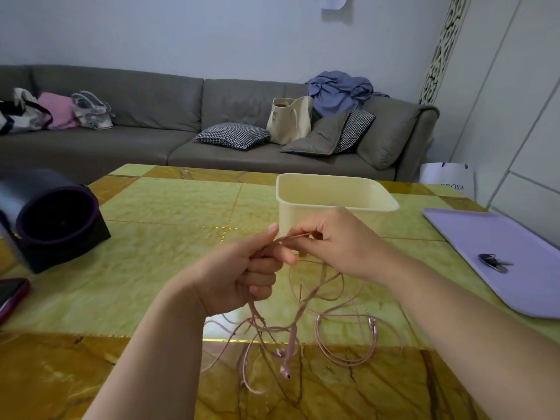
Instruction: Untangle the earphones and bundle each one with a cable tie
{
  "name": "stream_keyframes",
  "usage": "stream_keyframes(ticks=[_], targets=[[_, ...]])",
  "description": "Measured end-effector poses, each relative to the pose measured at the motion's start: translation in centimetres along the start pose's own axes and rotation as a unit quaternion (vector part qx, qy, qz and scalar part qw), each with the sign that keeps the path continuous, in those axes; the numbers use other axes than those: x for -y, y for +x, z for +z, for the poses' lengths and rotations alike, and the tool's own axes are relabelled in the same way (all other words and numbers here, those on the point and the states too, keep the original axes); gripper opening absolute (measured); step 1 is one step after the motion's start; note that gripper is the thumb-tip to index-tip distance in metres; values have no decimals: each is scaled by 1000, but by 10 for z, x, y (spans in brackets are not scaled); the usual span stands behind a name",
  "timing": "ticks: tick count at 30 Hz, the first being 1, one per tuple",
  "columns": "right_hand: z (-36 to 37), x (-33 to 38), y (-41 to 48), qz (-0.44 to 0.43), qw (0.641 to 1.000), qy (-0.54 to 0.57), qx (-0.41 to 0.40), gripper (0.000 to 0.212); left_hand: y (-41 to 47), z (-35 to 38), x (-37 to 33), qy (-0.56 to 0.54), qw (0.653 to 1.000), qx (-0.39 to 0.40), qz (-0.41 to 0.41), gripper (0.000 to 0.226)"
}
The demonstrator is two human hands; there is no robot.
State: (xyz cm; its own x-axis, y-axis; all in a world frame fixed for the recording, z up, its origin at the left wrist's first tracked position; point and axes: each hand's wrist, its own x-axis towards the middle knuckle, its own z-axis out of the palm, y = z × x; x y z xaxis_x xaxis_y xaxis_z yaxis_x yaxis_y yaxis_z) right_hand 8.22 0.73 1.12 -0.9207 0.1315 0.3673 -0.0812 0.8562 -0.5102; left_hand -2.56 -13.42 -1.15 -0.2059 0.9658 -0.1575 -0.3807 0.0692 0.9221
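A tangle of pink earphone cables (306, 316) hangs from both hands above the table and trails onto it. My left hand (242, 274) grips a bunch of the cables in its curled fingers. My right hand (336, 241) pinches a strand just to the right, and a short taut stretch of cable (292, 237) runs between the two hands. Pink earbuds (285, 369) dangle near the table's front. A looped part of the cable with its plugs (371, 324) lies on the table at the right.
A cream plastic tub (333, 192) stands behind my hands on the yellow-green marble table (169, 201). A lilac tray (521, 280) with black clips (494, 262) lies at right. A dark cylindrical device (51, 216) and a red phone (12, 295) lie at left. A grey sofa stands beyond.
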Motion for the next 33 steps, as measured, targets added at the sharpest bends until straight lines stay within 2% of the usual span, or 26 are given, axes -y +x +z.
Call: stream_keyframes(ticks=[3,6,10,14,17,18,19,20,23,24,26,29,31,33], targets=[[-17,-4,-2,95,990,48,98,21,0,-6,2,117,989,-68,54,28],[-28,-10,-6,138,971,158,114,22,1,-10,4,204,965,-127,109,23],[-29,-16,-10,178,935,290,99,30,5,-6,3,288,902,-245,209,9],[-27,-19,-12,197,916,342,65,32,5,1,1,302,861,-311,266,6],[-21,-24,-12,203,918,340,21,36,6,2,4,387,814,-335,273,19],[-18,-25,-12,207,918,338,6,39,7,2,4,399,812,-335,263,24],[-15,-26,-12,211,919,332,-8,40,9,1,4,393,822,-330,247,29],[-12,-26,-11,213,924,317,-21,40,10,0,4,361,847,-318,227,33],[-2,-23,-12,206,952,222,-46,42,9,6,3,140,951,-215,176,40],[2,-21,-12,200,960,191,-51,42,9,8,2,63,968,-175,168,42],[8,-19,-12,186,967,162,-65,43,8,9,2,-63,978,-118,162,46],[16,-20,-11,186,952,216,-111,44,6,7,0,-177,968,-63,167,36],[19,-20,-11,196,922,303,-144,45,2,6,0,-137,974,-50,175,15],[19,-19,-10,205,871,416,-163,43,4,1,3,-41,980,-110,158,23]])
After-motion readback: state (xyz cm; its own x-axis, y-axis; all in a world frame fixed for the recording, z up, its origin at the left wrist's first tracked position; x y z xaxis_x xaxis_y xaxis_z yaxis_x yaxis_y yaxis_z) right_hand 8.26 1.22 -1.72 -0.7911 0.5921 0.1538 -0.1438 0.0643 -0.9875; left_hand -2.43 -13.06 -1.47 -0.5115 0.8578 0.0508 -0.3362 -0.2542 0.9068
